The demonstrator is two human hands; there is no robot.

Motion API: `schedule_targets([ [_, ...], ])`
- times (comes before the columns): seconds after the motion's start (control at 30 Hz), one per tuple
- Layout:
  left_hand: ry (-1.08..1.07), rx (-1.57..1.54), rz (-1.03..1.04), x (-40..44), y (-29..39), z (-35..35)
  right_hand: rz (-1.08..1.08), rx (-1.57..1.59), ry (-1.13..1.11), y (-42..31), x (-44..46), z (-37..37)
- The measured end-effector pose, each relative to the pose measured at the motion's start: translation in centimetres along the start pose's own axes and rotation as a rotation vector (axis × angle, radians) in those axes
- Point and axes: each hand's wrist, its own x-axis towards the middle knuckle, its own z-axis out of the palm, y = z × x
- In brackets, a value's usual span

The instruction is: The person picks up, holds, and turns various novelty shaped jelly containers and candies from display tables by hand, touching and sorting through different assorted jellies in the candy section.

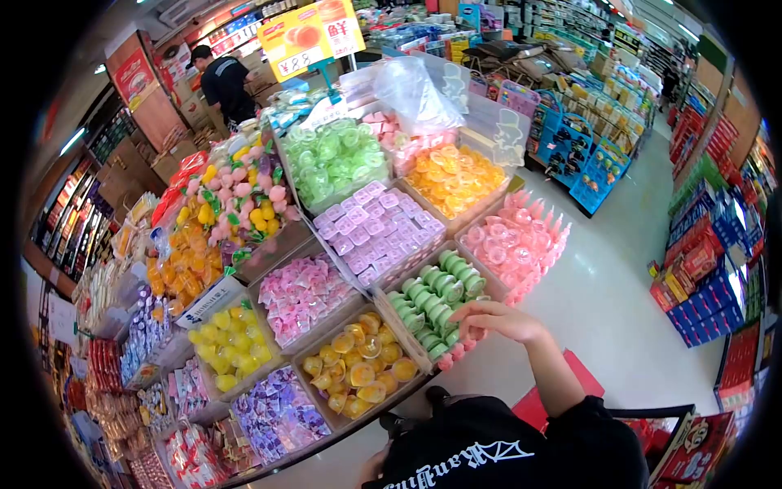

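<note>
Green packs (pixel 440 287) fill one bin (pixel 402 332), one right hand (pixel 503 319) over them.

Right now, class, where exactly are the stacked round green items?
In the head view, the stacked green items sit right of centre, beside the right hand, between the pink items, upper right, and the golden-yellow items, lower left.
</note>
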Motion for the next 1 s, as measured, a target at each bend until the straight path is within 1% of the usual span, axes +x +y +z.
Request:
schedule_targets([
  [0.03, -0.014, -0.019, 0.035, 0.5, 0.4, 0.5, -0.001, 0.008, 0.016, 1.0, -1.2, 0.0],
  [0.1, -0.053, -0.028, 0.099, 1.9, 1.6, 1.0, 0.002, 0.093, 0.164, 2.4, -4.0, 0.6],
  [0.13, -0.074, -0.024, 0.121, 2.0, 1.7, 1.3, -0.03, 0.114, 0.259, 2.6, -5.5, 1.2],
  [0.17, -0.097, -0.02, 0.142, 2.3, 1.9, 1.5, -0.028, 0.113, 0.282, 2.7, -7.1, 1.6],
  [0.23, -0.142, 0.003, 0.182, 2.7, 2.0, 1.8, -0.047, 0.21, 0.413, 2.7, -9.9, 2.5],
  [0.27, -0.165, 0.015, 0.203, 2.8, 2.0, 1.7, -0.031, 0.187, 0.488, 2.8, -11.2, 3.0],
  [0.4, -0.258, 0.092, 0.243, 2.9, 2.0, 0.6, -0.059, 0.216, 0.668, 3.9, -15.5, 6.3],
  [0.53, -0.326, 0.16, 0.242, 3.0, 1.2, -0.3, -0.024, 0.23, 0.741, 6.0, -18.5, 11.6],
  [0.7, -0.383, 0.239, 0.202, 2.6, -1.5, -2.2, 0.032, 0.245, 0.827, 7.6, -21.2, 18.9],
  [0.77, -0.406, 0.274, 0.187, 2.4, -1.9, -2.4, 0.094, 0.262, 0.858, 8.7, -22.7, 21.3],
  [0.83, -0.434, 0.315, 0.179, 2.3, -1.7, -2.1, 0.086, 0.232, 0.879, 8.7, -24.2, 23.3],
  [1.0, -0.508, 0.436, 0.169, 2.0, -1.2, -1.1, 0.032, 0.286, 1.031, 9.9, -27.9, 25.8],
])
